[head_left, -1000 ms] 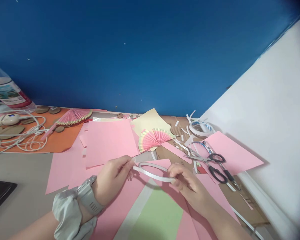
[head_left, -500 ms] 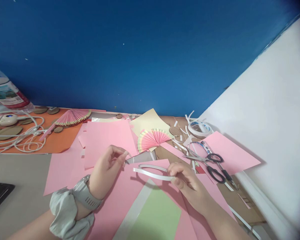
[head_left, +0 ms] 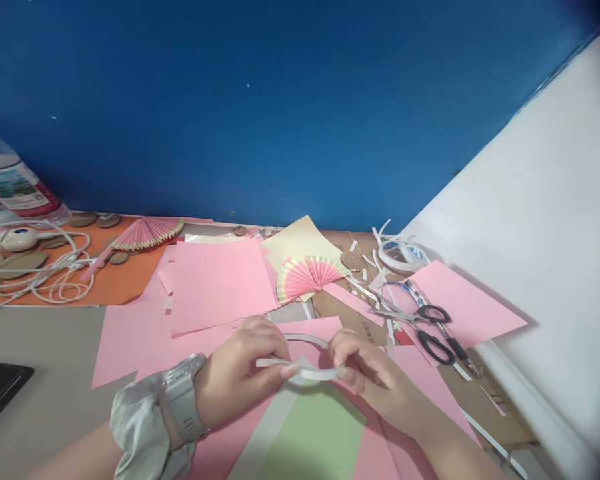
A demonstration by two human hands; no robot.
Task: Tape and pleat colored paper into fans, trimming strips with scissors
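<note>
Both my hands meet over the pink paper at the table's middle. A thin white tape ring (head_left: 307, 341) sits between them, and a loose white strip (head_left: 310, 373) runs across its front. My left hand (head_left: 243, 380), with a grey watch and a grey scrunchie on the wrist, has its fingers closed on the left end of the strip. My right hand (head_left: 363, 370) pinches the ring and strip at the right side. Beneath them lie a green sheet (head_left: 320, 433) and pink sheets (head_left: 220, 283).
Black-handled scissors (head_left: 430, 330) and a second tape roll (head_left: 403, 255) lie to the right, among white scraps. Two pleated paper fans (head_left: 307, 277) (head_left: 147, 233) rest further back. White cables (head_left: 35, 277) and a bottle (head_left: 10, 183) stand at the left. A white wall rises on the right.
My left hand, which had let go and lifted off half a second ago, has come back right and closed on the strip. Both hands and the ring have dropped slightly toward me.
</note>
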